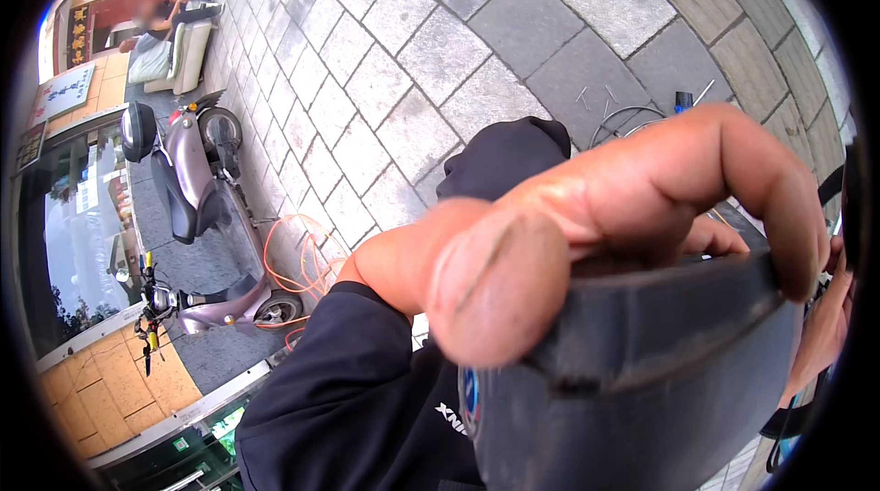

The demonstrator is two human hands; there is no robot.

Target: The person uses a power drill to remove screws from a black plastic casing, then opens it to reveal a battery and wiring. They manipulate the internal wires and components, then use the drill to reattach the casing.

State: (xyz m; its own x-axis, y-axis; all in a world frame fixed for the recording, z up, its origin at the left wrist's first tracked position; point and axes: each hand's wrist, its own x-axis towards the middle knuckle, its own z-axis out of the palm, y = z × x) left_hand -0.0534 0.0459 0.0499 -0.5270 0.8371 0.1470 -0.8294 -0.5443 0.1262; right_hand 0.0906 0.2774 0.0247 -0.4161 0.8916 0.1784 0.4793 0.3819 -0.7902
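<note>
Head view: left hand (642,193) curled round dark casing (642,399), palm hidden; right hand (819,344) cut off, grip unclear.

Loose, plain black sleeve (316,390) with a dark hem, and black top (423,431) with white lettering.
</note>
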